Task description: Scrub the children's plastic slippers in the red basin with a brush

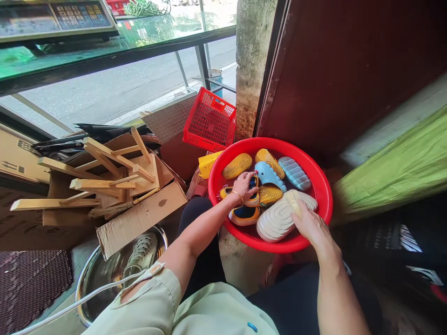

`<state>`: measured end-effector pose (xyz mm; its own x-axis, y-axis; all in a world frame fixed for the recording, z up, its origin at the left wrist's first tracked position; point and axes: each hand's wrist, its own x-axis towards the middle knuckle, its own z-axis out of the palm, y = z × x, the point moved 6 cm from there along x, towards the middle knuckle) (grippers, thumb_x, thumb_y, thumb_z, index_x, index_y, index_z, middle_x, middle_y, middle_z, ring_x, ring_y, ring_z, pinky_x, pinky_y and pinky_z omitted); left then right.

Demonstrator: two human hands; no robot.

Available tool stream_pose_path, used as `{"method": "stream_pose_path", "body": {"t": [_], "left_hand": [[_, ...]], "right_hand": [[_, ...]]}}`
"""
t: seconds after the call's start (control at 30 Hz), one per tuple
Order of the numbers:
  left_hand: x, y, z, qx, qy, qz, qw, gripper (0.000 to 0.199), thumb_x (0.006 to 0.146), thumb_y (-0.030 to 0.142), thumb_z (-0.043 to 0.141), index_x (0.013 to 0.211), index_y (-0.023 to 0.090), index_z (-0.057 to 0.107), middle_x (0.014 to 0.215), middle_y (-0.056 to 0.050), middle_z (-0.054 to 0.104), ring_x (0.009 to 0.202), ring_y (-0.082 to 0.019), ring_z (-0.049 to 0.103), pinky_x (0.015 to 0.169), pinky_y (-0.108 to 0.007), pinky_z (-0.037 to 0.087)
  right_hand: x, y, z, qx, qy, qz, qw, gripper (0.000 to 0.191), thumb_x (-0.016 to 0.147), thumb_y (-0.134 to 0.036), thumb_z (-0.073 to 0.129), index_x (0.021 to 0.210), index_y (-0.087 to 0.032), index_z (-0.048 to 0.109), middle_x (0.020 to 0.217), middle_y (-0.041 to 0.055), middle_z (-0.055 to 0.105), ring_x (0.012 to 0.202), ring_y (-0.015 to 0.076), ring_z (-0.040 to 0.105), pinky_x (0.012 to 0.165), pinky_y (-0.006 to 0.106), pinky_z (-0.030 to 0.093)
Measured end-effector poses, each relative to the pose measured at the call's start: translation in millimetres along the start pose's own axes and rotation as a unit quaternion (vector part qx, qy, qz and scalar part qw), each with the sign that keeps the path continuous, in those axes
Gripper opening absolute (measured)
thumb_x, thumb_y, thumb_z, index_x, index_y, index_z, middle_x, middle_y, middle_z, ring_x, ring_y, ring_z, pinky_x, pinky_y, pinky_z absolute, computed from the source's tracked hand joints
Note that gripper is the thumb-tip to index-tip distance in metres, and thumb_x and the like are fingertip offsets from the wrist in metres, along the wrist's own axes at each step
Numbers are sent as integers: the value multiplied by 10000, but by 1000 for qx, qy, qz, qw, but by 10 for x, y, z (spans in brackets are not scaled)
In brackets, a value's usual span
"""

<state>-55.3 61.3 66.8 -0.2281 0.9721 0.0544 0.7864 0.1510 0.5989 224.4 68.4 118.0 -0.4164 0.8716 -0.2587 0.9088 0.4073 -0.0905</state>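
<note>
A red basin (pixel 323 184) holds several clogs and soles. My left hand (pixel 244 187) has its fingers curled over the edge of a yellow clog with a dark blue inside (pixel 252 200). My right hand (pixel 312 225) grips a brush with pale bristles (pixel 293 203), which rests on the sole of a white clog (pixel 274 223). The brush's handle is hidden by my fingers. Near the hands lie a light blue clog (pixel 267 174), a grey-blue sole (pixel 294 173), a yellow sole (pixel 237 166) and another yellow and blue clog (pixel 244 215).
A silver basin (pixel 87 270) with a light-coloured clog (pixel 144 251) stands at lower left. Wooden stools (pixel 115 181) lie on cardboard (pixel 146 214) behind it. Past the red basin are a red crate (pixel 209 118) and a concrete post (pixel 251 70). Green cloth (pixel 394 163) hangs at right.
</note>
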Motion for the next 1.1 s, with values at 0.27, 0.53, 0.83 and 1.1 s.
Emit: {"method": "stream_pose_path", "body": {"t": [0.27, 0.53, 0.83, 1.1], "left_hand": [[-15, 5, -12, -6, -4, 0, 1000, 706, 880, 427, 692, 1508, 237, 432, 1506, -159, 472, 1382, -321, 499, 1146, -476, 430], [-1, -19, 5, -25, 4, 2, 1000, 682, 878, 420, 688, 1494, 245, 454, 1500, -151, 480, 1372, -320, 509, 1153, -476, 425], [-47, 198, -241, 4, 48, 53, 997, 557, 876, 327, 666, 1410, 202, 569, 1596, -189, 412, 1496, -395, 364, 1205, -595, 313], [690, 999, 579, -495, -116, -196, 838, 344, 781, 299, 822, 1068, 152, 700, 1028, -147, 742, 987, -314, 720, 903, -444, 569]], "right_hand": [[-23, -53, -59, 12, -8, 16, 1000, 672, 1011, -362, 434, 1614, -96, 307, 1196, 214, 734, 1085, 325, 717, 901, 404, 523], [-53, -81, -123, 15, -16, 31, 999, 685, 1012, -368, 448, 1631, -129, 278, 1210, 197, 728, 1085, 321, 714, 890, 398, 522], [-134, -87, -205, 18, -42, 41, 998, 691, 1002, -366, 468, 1632, -141, 296, 1252, 206, 716, 1100, 335, 712, 897, 397, 514], [-323, -22, -431, 70, -36, 51, 996, 601, 1016, -366, 440, 1597, -224, 378, 1287, 160, 714, 1103, 300, 713, 898, 381, 519]]}}
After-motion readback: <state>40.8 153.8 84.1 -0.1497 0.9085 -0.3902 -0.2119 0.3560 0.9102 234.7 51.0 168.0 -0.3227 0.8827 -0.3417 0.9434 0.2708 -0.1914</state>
